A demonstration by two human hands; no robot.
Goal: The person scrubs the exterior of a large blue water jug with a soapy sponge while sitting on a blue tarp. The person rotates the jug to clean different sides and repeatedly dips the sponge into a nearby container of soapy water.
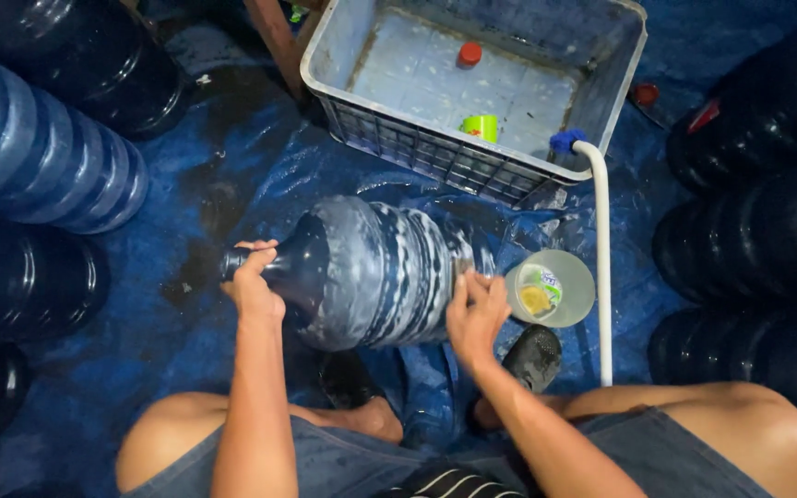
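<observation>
- Your knees and grey shorts (343, 461) sit at the bottom of the view; you are crouched on a wet blue tarpaulin (223, 184) covering the floor, dark footwear (532, 355) just under the jug.
- Your left hand (253, 281) is closed around the neck of a large blue water jug (375, 272), fingers wrapped over the mouth end.
- Your right hand (474, 314) lies against the jug's base end, fingers curled; whether they hold a pad or cloth cannot be told.
- The jug lies on its side across the tarpaulin in front of your knees, neck pointing to your left, its ribbed wall streaked with foam.
- Risk, judged: soapy wall plus wet tarpaulin means the jug could slip and roll out of the neck grip.
- Just beside the base stands a round clear tub (553, 288) holding a yellow piece; a rolling jug could tip it.
- A white pipe (601, 267) runs past the tub to a grey crate (435, 152); a knock could dislodge it.
- Further jugs (43, 152) are stacked at both sides.
</observation>
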